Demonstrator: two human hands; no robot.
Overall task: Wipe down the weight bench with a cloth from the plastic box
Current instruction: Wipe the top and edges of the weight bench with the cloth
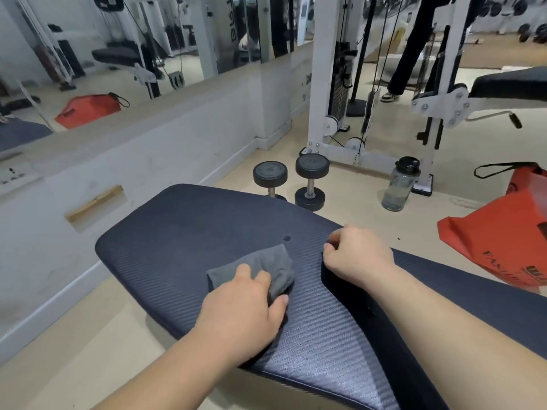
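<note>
The dark ribbed pad of the weight bench [189, 232] fills the middle of the view. A folded grey cloth [266, 266] lies flat on it. My left hand [245, 309] presses down on the cloth's near edge, fingers curled over it. My right hand [358, 255] rests as a loose fist on the pad's right part, beside the gap between the two pad sections, holding nothing. The plastic box is not in view.
Two black dumbbells [310, 182] stand on the floor beyond the bench, with a clear water bottle [399, 184] to their right. A red bag [503, 235] sits at the right. A white cable machine [331, 84] and a mirrored wall [118, 54] stand behind.
</note>
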